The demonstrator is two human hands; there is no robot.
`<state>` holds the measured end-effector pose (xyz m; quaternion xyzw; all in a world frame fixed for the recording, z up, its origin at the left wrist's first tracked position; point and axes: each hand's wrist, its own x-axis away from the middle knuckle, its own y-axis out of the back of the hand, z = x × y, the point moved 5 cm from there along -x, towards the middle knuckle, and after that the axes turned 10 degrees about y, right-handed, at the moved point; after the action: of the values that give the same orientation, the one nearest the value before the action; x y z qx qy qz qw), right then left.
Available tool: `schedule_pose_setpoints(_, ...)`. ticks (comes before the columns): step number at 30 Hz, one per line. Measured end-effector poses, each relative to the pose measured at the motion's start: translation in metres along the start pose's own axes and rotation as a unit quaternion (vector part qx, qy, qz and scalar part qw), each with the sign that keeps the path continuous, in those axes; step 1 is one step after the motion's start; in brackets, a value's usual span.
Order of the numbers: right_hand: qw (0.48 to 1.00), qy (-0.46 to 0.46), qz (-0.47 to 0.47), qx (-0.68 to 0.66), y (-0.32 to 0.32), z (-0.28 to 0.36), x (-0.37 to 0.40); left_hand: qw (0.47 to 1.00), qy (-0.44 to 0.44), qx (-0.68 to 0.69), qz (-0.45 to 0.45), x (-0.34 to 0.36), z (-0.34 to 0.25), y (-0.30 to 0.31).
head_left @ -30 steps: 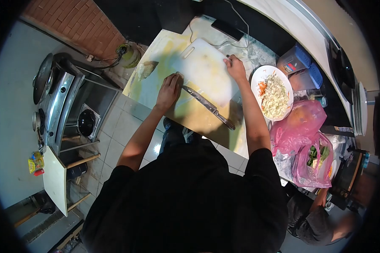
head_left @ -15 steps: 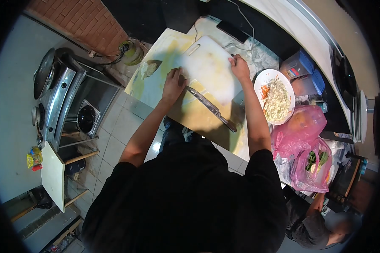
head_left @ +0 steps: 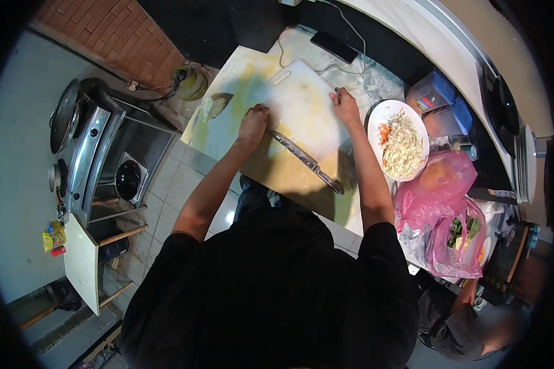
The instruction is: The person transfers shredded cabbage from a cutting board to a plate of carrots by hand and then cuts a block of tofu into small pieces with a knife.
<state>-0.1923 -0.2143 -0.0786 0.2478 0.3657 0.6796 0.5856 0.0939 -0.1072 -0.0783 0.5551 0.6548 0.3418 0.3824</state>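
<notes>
Together, left hand [head_left: 254,123] and right hand [head_left: 346,107] clasp the cutting board [head_left: 301,104]; knife [head_left: 306,162] touches it.

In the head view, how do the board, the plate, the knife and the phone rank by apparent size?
1. Board, largest.
2. Plate.
3. Knife: about as long as the plate, but much thinner.
4. Phone, smallest, but farthest from the camera, so unsure.
</notes>
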Motion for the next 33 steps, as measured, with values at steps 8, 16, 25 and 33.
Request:
schedule_pose_setpoints(8,0.992,0.087,-0.092,0.028,-0.014,0.011,0.015,0.966,0.013,0.257,0.002,-0.004,-0.07,0.073)
schedule_pose_setpoints(16,0.938,0.091,-0.15,-0.3,-0.034,-0.015,0.007,0.9,-0.141,0.39,0.13,-0.019,-0.259,0.044)
schedule_pose_setpoints(25,0.967,0.036,-0.225,-0.117,0.085,0.046,0.25,0.892,-0.244,0.251,0.287,-0.019,-0.345,-0.084)
schedule_pose_setpoints(33,0.952,-0.108,-0.262,-0.116,0.095,0.0,0.335,0.848,-0.382,0.194,0.313,-0.003,-0.344,-0.109)
